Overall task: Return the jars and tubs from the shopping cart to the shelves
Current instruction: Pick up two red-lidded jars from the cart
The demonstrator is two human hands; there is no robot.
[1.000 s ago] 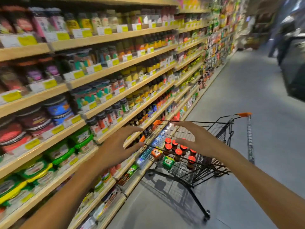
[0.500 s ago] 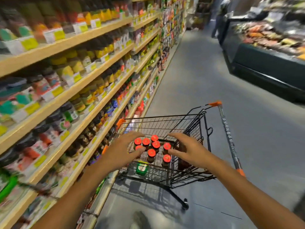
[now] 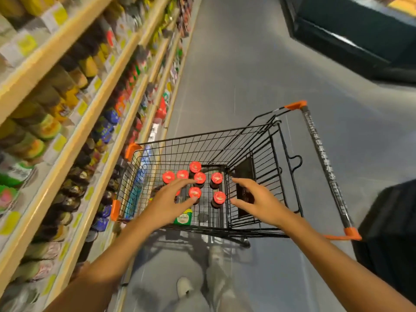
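Observation:
A black wire shopping cart [image 3: 265, 136] with orange corners stands in the aisle beside the shelves. Several dark jars with red lids [image 3: 216, 178] stand upright in its basket, and a green-and-white tub [image 3: 184, 217] lies near its front edge. My left hand [image 3: 167, 202] reaches into the basket with fingers spread, its fingertips over the left red-lidded jars. My right hand [image 3: 258, 200] hovers open over the right side of the basket, just right of the jars. Neither hand holds anything.
Wooden shelves [image 3: 74, 140] packed with jars and tubs run along the left, blurred. The grey floor [image 3: 236, 75] stretches ahead. A dark display counter [image 3: 351, 34] stands at the upper right. A dark object [image 3: 391, 239] sits at the right edge. My legs and shoes [image 3: 186, 289] show below.
My view has tilted down onto the cart. Both hands have moved forward and down into the basket, closer to the red-lidded jars.

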